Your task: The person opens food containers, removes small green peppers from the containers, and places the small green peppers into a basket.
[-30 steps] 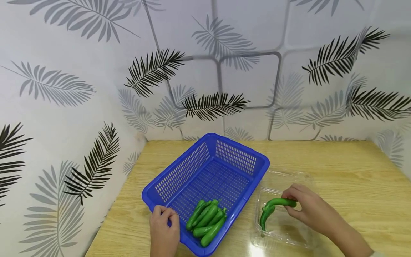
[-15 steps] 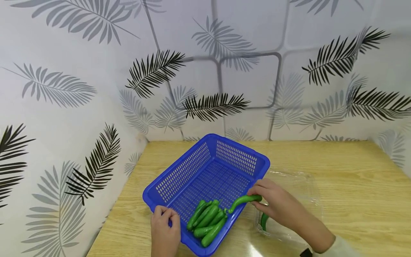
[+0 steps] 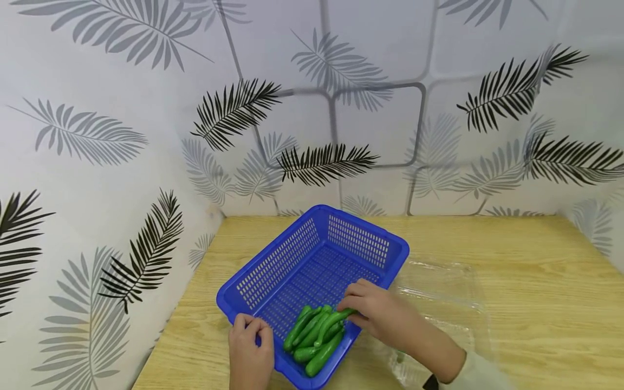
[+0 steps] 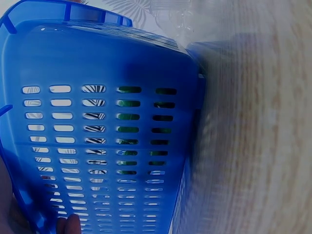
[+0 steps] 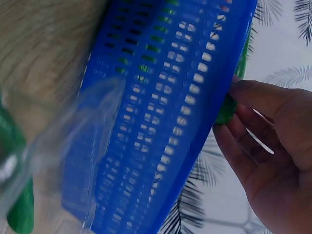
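Observation:
A blue slotted plastic basket (image 3: 397,242) stands tilted across the table, with several glossy green peppers (image 3: 319,362) piled in its near corner. My left hand (image 3: 251,349) grips the basket's near-left rim, thumb and fingers curled over it. Over the pile, my right hand (image 3: 377,311) pinches the end of a curved green pepper (image 3: 327,329), whose other end hangs among the rest. The right wrist view has that hand (image 5: 280,141) beyond the basket's rim, thumb and fingers around the pepper (image 5: 226,109). Through the slots in the left wrist view, green shows inside the basket (image 4: 122,63).
Right of the basket lies a clear plastic container (image 3: 441,276), its lid folded back, partly covered by my right forearm. A green pepper (image 5: 20,209) shows in it in the right wrist view. A patterned wall (image 3: 312,108) rises behind the wooden table (image 3: 536,281).
My right hand has carried the curved pepper left from the clear container, over the basket's rim and onto the pile. My left hand has stayed on the rim.

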Demonstrator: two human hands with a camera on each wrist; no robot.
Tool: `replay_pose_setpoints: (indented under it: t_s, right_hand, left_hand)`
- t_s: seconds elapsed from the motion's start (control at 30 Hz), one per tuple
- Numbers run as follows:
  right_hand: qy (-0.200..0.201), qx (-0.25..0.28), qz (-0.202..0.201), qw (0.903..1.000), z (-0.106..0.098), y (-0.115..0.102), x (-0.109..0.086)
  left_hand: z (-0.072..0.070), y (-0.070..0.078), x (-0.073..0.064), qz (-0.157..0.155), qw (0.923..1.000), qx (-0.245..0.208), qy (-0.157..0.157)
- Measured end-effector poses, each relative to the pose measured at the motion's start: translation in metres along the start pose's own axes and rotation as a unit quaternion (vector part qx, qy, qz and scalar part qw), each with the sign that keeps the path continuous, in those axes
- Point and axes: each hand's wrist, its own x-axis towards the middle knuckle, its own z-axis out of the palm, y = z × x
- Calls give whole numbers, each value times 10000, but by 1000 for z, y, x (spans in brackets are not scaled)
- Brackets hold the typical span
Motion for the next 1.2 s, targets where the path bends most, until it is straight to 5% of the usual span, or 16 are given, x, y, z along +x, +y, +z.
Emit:
replay_pose_setpoints:
  t_s: [0.63, 1.2]
  right_hand:
    - [-1704, -232, 309, 9846, 19, -23, 37]
    - [-2067, 474, 800, 9740, 35, -15, 43]
  left_hand:
    - [2, -4, 1, 311, 9993, -8, 212]
    - [2, -3, 1, 353, 9990, 4, 289]
